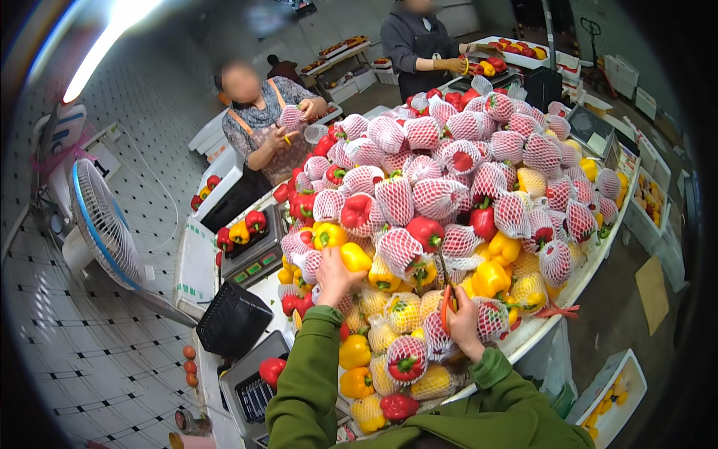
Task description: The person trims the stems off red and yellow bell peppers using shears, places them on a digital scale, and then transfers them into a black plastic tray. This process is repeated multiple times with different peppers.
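Note:
A large heap of red and yellow bell peppers, many in white foam net sleeves, covers the table before me. My left hand (pixel 336 275) reaches into the heap's left side, its fingers on a bare yellow bell pepper (pixel 355 257). Just above that hand lies another yellow pepper (pixel 330 236). My right hand (pixel 463 320) is closed around orange-handled scissors (pixel 447 307), whose dark blades point up toward a bare red pepper (pixel 425 233). Netted red peppers (pixel 407 358) and netted yellow peppers (pixel 403 310) lie between and below my hands.
A scale (pixel 253 247) holding several peppers, a black plastic basket (pixel 233 320) and a second scale (pixel 252 393) stand at left. An electric fan (pixel 106 224) stands beyond them. Two co-workers (pixel 269 123) (pixel 420 50) work across the heap. A white crate (pixel 608 393) is at lower right.

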Tool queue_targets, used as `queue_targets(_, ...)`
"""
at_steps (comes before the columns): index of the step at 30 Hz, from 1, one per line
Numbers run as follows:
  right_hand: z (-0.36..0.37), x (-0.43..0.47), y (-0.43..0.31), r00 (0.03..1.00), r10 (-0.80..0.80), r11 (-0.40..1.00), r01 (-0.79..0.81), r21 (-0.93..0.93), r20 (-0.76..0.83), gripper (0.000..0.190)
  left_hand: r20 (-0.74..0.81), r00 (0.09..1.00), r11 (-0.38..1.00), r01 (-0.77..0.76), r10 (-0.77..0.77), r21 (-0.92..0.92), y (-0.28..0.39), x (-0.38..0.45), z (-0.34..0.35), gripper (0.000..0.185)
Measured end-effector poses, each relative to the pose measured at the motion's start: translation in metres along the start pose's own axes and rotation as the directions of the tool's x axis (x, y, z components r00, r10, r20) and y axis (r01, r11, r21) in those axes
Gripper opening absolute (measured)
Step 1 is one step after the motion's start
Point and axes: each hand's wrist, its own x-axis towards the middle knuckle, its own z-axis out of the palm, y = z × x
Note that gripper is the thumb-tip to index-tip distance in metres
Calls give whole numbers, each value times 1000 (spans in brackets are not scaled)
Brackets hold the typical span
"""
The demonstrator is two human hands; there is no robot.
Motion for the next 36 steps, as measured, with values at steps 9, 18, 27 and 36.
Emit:
queue_targets(9, -1, -4, -2, 1000, -12, 999, 12, -31, 7, 28, 489, 864, -498, 374, -120, -782, -9, -90, -72, 53)
queue_targets(18, 65, -66, -103, 824, -318, 934, 356, 7, 469, 89, 617, 785, -757, 371, -54, -538, 68, -225, -114, 70)
queue_targets(27, 96, -92, -86, 740, 106, 894, -363, 261, 664, 28, 471, 876, -511, 361, -101, -780, 38, -292, -117, 90)
queue_targets(36, 114, -103, -101, 591, -6, 985, -136, 107, 806, 58, 286, 948, -62, 280, -140, -958, 17, -292, -125, 108)
